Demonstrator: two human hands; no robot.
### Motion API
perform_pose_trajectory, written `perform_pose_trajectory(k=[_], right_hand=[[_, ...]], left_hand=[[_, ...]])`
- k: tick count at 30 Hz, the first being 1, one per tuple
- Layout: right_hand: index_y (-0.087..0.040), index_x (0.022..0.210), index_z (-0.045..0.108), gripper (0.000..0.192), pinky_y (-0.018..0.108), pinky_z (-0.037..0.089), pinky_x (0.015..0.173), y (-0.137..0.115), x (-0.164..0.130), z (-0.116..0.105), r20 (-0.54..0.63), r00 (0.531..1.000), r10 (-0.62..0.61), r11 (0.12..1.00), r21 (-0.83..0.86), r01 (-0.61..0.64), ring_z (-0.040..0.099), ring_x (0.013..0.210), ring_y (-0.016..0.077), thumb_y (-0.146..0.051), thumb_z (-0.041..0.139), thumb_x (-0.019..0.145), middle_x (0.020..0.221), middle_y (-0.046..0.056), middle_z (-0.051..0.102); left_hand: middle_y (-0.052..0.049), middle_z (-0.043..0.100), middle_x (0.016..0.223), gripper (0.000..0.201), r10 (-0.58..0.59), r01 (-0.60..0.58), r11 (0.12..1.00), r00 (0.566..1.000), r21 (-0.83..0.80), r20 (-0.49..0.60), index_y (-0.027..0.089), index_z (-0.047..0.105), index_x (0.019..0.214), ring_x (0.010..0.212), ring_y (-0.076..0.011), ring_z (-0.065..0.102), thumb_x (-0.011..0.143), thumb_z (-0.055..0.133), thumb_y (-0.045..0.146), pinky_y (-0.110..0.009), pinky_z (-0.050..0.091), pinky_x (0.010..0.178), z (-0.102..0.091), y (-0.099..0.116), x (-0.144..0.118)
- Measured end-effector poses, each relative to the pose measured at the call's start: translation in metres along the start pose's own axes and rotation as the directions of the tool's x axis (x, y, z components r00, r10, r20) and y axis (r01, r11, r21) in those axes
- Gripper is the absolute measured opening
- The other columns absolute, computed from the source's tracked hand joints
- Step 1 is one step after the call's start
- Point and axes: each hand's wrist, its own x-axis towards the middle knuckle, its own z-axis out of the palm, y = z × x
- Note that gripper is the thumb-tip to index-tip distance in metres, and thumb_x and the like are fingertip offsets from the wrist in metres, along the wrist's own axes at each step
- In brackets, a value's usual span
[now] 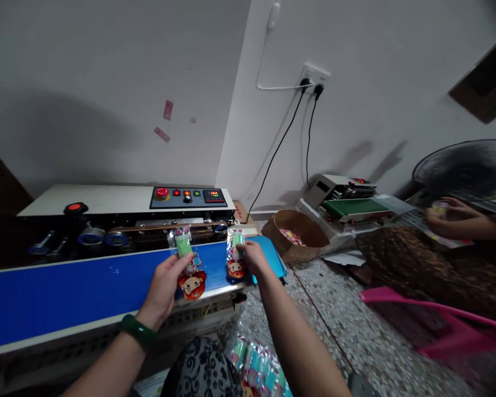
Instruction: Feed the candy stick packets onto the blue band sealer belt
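Between the thumb and fingers of my left hand (163, 284) is a clear packet (191, 278) with green sticks at its top and a red-haired cartoon figure below. My right hand (254, 257) pinches a second packet of the same kind (235, 266) near its middle. Both packets are over the right part of a blue conveyor belt (86, 286), their top ends toward the machine's sealing head. Behind the belt stands the band sealing machine (107, 201), its panel display lit. A dark green bangle (138, 330) circles my left wrist.
Several similar packets (258, 364) lie low by my lap. A cardboard box (287, 234) with packets inside stands right of the belt. Farther right are a smaller green-belt machine (349, 207), a fan (471, 165), a pink chair (446, 325) and another person's hand (446, 212).
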Motion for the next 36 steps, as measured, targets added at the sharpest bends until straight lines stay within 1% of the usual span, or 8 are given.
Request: perform_pose_trajectory(k=[9,11,13,15,23,27,32,36], right_hand=[[-0.016,0.067,0.054,0.017,0.022,0.044,0.048,-0.007,0.002,0.028,-0.005,0.996,-0.090,0.995,-0.041,0.090,0.054,0.047,0.0105,-0.029,0.064,0.061,0.053,-0.002,0.057],[-0.017,0.077,0.057,0.025,0.022,0.047,0.056,-0.005,-0.020,0.034,0.104,0.982,-0.156,0.988,-0.003,0.157,0.059,0.059,0.0120,-0.038,0.062,0.065,0.065,0.001,0.062],[-0.018,0.088,0.059,0.035,0.026,0.049,0.063,0.000,-0.046,0.039,0.385,0.912,-0.140,0.989,0.012,0.146,0.061,0.072,0.0158,-0.044,0.061,0.065,0.081,0.005,0.065],[-0.018,0.090,0.061,0.040,0.024,0.048,0.063,0.005,-0.065,0.042,0.488,0.867,-0.103,0.983,-0.085,0.165,0.062,0.072,0.0164,-0.036,0.071,0.056,0.077,0.003,0.066],[-0.019,0.075,0.067,0.038,0.026,0.051,0.053,0.016,-0.078,0.044,0.416,0.906,0.082,0.941,-0.332,0.067,0.064,0.065,0.0229,-0.033,0.077,0.041,0.072,0.006,0.069],[-0.022,0.077,0.068,0.038,0.026,0.053,0.057,0.018,-0.081,0.037,0.343,0.938,0.046,0.933,-0.350,0.082,0.064,0.079,0.0260,-0.039,0.074,0.043,0.085,0.006,0.069],[-0.019,0.072,0.069,0.035,0.027,0.052,0.058,0.023,-0.092,0.038,0.334,0.942,-0.042,0.933,-0.324,0.157,0.064,0.074,0.0252,-0.040,0.075,0.044,0.078,0.007,0.069],[-0.019,0.078,0.068,0.031,0.028,0.050,0.066,0.028,-0.108,0.042,0.385,0.914,-0.127,0.966,-0.163,0.203,0.062,0.073,0.0202,-0.037,0.073,0.054,0.081,0.006,0.068]], left_hand=[[-0.005,0.068,0.073,0.026,0.029,-0.032,0.999,0.993,0.029,0.111,0.013,0.067,0.078,0.065,-0.0158,0.060,0.064,0.067,0.034,-0.028,0.046,0.065,-0.006,-0.011,0.011],[-0.006,0.068,0.074,0.025,0.052,-0.054,0.998,0.993,0.017,0.104,0.012,0.067,0.077,0.065,-0.0155,0.059,0.064,0.067,0.033,-0.028,0.045,0.067,-0.002,-0.014,0.009],[-0.005,0.067,0.074,0.024,0.078,-0.078,0.997,0.988,-0.005,0.130,0.012,0.068,0.077,0.066,-0.0143,0.058,0.063,0.066,0.033,-0.027,0.044,0.068,0.003,-0.016,0.005],[-0.005,0.065,0.068,0.025,0.074,-0.073,0.997,0.986,-0.013,0.151,0.011,0.068,0.069,0.061,-0.0135,0.056,0.058,0.069,0.034,-0.027,0.044,0.064,0.007,-0.017,0.005],[-0.007,0.064,0.076,0.032,0.173,-0.173,0.985,0.984,-0.007,0.038,0.013,0.067,0.073,0.070,-0.0156,0.055,0.050,0.074,0.035,-0.033,0.044,0.072,0.001,-0.017,0.018],[-0.005,0.063,0.070,0.031,0.108,-0.112,0.993,0.986,0.022,0.128,0.014,0.069,0.072,0.067,-0.0162,0.056,0.050,0.073,0.035,-0.034,0.045,0.071,-0.001,-0.017,0.015],[-0.006,0.063,0.068,0.016,0.320,-0.332,0.928,0.943,0.170,0.095,0.014,0.070,0.064,0.072,-0.0178,0.056,0.059,0.068,0.029,-0.031,0.044,0.073,-0.003,-0.010,0.004],[-0.008,0.063,0.075,0.010,0.299,-0.311,0.933,0.950,0.179,0.091,0.015,0.069,0.059,0.076,-0.0195,0.057,0.058,0.069,0.025,-0.030,0.043,0.073,-0.003,-0.005,-0.004]])
